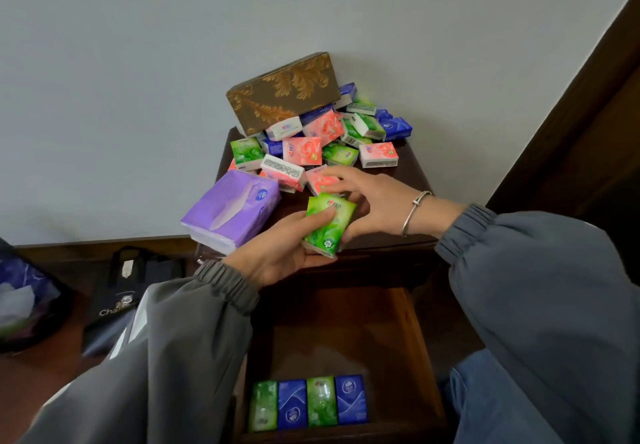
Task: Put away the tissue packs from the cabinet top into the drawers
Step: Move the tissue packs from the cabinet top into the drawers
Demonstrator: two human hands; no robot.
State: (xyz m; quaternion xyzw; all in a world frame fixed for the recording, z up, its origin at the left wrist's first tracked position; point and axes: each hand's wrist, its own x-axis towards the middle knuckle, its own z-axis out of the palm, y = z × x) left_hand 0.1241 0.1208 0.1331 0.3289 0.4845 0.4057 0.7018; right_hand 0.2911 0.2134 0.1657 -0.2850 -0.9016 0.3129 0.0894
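Lying across left fingers [306, 259], green tissue pack [330, 224]

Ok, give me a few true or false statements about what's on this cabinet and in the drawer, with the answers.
1. The left hand holds a green pack. True.
2. The open drawer holds six packs. False: a row of four packs, green and blue.
3. The brown box sits at the back of the cabinet top. True.
4. The purple pack lies in the drawer. False: it lies on the cabinet top, at its left edge.
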